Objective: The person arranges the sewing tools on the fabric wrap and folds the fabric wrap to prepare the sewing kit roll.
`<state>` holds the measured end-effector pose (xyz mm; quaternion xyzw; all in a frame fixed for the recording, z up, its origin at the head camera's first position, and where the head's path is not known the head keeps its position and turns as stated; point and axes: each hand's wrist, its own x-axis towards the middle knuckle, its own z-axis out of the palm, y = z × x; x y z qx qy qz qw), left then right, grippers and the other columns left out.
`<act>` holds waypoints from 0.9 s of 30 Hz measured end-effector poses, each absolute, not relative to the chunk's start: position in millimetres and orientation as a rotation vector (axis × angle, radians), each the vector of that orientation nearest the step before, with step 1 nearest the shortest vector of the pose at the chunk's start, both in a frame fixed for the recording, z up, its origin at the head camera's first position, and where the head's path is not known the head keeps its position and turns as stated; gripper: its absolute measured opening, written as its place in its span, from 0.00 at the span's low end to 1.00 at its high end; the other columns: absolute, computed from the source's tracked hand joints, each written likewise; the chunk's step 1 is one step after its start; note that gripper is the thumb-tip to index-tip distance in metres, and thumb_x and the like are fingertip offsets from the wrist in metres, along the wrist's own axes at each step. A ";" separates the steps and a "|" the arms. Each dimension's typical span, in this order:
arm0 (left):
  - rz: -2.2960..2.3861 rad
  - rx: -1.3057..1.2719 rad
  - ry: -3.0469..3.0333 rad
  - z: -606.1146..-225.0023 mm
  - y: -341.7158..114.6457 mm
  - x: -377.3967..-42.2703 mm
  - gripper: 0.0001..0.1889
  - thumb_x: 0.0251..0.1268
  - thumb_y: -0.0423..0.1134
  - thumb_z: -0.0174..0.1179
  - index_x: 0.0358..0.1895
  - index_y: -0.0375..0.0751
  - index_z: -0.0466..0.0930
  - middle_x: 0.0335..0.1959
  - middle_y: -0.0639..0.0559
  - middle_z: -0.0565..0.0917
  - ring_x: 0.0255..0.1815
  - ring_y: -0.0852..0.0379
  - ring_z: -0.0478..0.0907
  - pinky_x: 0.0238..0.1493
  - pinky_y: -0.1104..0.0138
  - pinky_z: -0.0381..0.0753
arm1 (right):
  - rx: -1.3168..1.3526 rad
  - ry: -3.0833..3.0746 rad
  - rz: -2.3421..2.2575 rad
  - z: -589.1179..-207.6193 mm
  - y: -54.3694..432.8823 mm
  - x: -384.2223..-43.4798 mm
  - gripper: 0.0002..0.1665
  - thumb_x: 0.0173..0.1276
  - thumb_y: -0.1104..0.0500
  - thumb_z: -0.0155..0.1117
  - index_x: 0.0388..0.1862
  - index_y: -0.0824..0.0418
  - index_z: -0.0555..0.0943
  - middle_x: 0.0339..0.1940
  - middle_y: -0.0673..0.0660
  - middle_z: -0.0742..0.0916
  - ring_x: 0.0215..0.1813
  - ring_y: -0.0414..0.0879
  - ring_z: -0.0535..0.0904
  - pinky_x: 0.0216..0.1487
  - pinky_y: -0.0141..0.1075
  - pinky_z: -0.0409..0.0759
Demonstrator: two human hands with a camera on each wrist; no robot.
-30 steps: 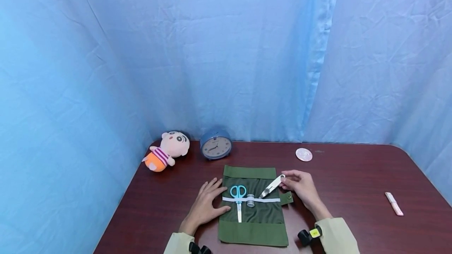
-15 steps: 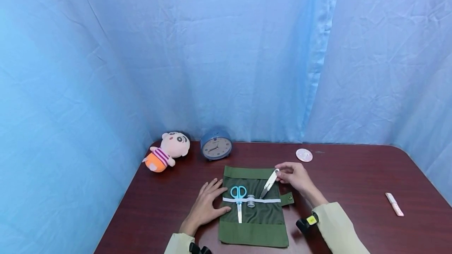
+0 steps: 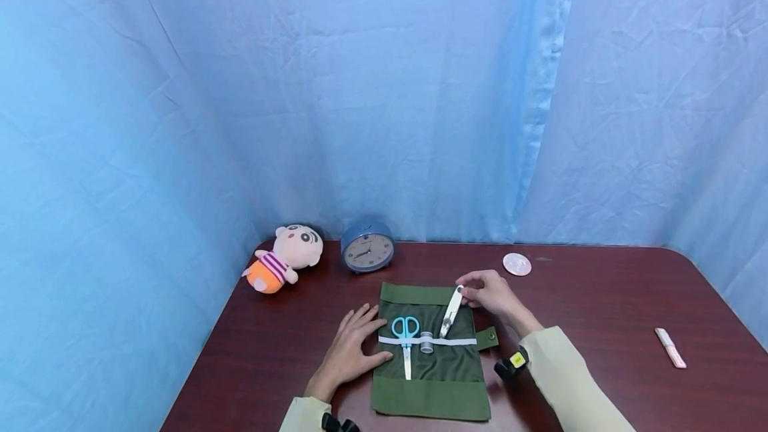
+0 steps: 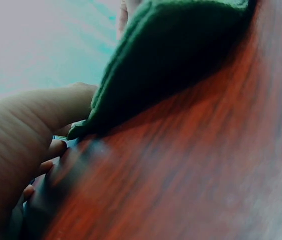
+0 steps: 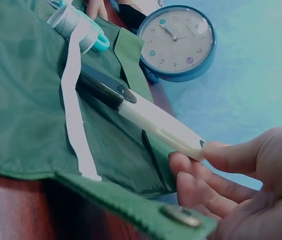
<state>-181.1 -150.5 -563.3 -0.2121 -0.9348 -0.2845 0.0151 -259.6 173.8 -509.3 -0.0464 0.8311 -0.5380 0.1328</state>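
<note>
A green fabric tool roll (image 3: 431, 399) lies spread on the table, with a white elastic band (image 3: 459, 342) across its middle. Light-blue scissors (image 3: 405, 329) and a grey thread spool (image 3: 427, 347) sit under the band. My right hand (image 3: 491, 293) pinches the far end of a white utility knife (image 3: 452, 312) between thumb and fingers. In the right wrist view the knife's dark front end (image 5: 99, 87) reaches the band's edge near the spool; whether it is under the band I cannot tell. My left hand (image 3: 353, 351) rests on the roll's left edge, fingers spread.
A plush doll (image 3: 282, 260) and a blue alarm clock (image 3: 367, 247) stand at the back left. Behind the roll to the right lies a pale round disc (image 3: 517, 264). A white and pink pen-like item (image 3: 670, 347) is far right. Blue curtains (image 3: 384, 99) hang around the table.
My right hand has moved left with the utility knife, which has swung from a slant to a steeper line above the band. My left hand has stayed put.
</note>
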 end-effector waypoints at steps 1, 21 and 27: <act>-0.883 -0.662 -2.908 -563.3 -150.5 -181.0 0.32 0.57 0.58 0.70 0.63 0.48 0.80 0.74 0.46 0.73 0.79 0.44 0.62 0.78 0.42 0.59 | -0.144 2.412 -1.546 -509.2 172.8 -259.9 0.16 0.73 0.68 0.58 0.56 0.75 0.80 0.36 0.61 0.90 0.34 0.44 0.88 0.39 0.39 0.89; -0.861 -0.658 -2.915 -562.6 -150.0 -180.1 0.32 0.57 0.59 0.70 0.64 0.49 0.80 0.74 0.46 0.73 0.79 0.45 0.62 0.78 0.43 0.59 | -0.223 2.383 -1.376 -506.3 152.8 -255.1 0.19 0.79 0.64 0.48 0.60 0.69 0.81 0.46 0.61 0.87 0.35 0.44 0.83 0.37 0.37 0.83; -0.872 -0.655 -2.919 -562.0 -150.2 -180.0 0.32 0.57 0.59 0.70 0.64 0.48 0.80 0.74 0.46 0.72 0.79 0.44 0.62 0.78 0.42 0.58 | -0.283 2.365 -1.345 -503.1 148.8 -250.1 0.19 0.79 0.65 0.48 0.61 0.69 0.80 0.53 0.64 0.85 0.36 0.46 0.83 0.37 0.37 0.83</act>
